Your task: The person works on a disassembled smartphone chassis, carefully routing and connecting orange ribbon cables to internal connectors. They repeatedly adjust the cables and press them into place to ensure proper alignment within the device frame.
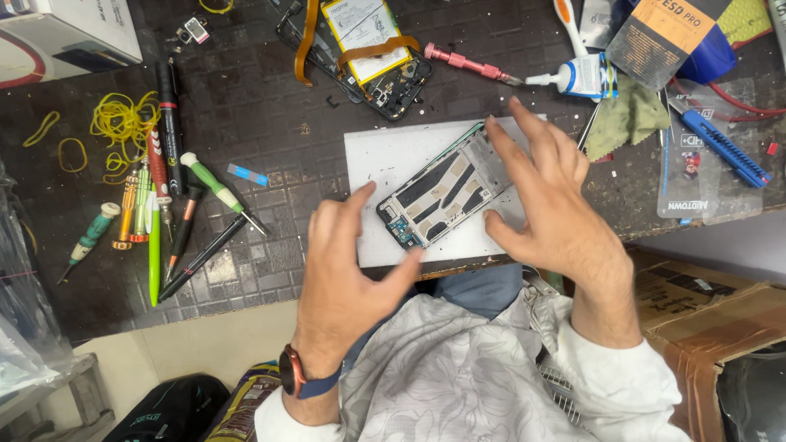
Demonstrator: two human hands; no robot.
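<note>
Head view: at centre frame, a stripped phone frame point(442, 196) lies at a slant on a white mat point(368, 155) on the dark, tiled workbench point(270, 98). The left hand point(348, 262) hovers at the frame's lower-left end, fingers spread and holding nothing, forefinger tip close to the corner. The right hand point(548, 205) arches over the upper-right end, also spread wide, thumb beside the frame's lower edge; whether any fingertip touches the metal cannot be told. To handle the part well, the judgement is that it should be taken by its long edges, clear of the small blue board at the lower-left end, and kept flat on the mat.

Counted: one phone frame, one mat, one opened phone body with a yellow battery point(360, 41) at upper centre, one pink driver point(471, 64), one glue tube point(577, 75), one green cloth point(626, 119), one blue tool in a packet point(720, 147) (far right), and roughly eight drivers and pens point(164, 205) lying at left, beside a heap of yellow rubber bands point(123, 123).
</note>
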